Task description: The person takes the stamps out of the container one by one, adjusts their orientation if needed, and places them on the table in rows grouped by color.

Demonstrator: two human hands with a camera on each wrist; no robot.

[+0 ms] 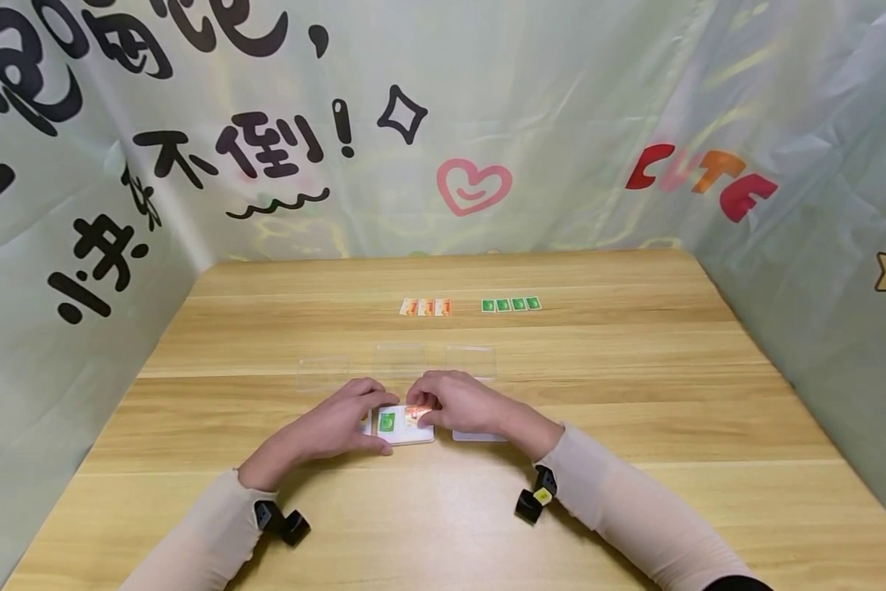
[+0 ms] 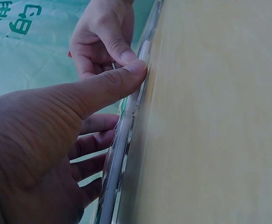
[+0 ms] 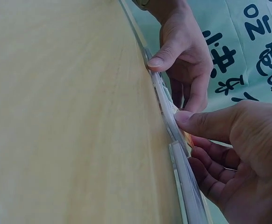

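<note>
A flat white card in a clear case point(image 1: 406, 437) lies on the table in front of me, with a green stamp point(image 1: 387, 422) on its left half. My left hand point(image 1: 346, 420) holds this case from the left, thumb at its near edge and index finger at its far edge. Over the right half, my right hand point(image 1: 457, 402) pinches an orange stamp point(image 1: 415, 414) between thumb and fingers. The right wrist view shows the orange stamp point(image 3: 189, 139) only as a sliver by the fingertips. Another white card point(image 1: 479, 437) lies partly under the right hand.
Several green stamps point(image 1: 511, 304) and three orange stamps point(image 1: 426, 307) lie in rows at the back. Three clear plastic lids point(image 1: 470, 361) lie just beyond my hands. Part of another case point(image 1: 366, 423) shows beside the left fingers. Printed cloth point(image 1: 561, 123) surrounds the table.
</note>
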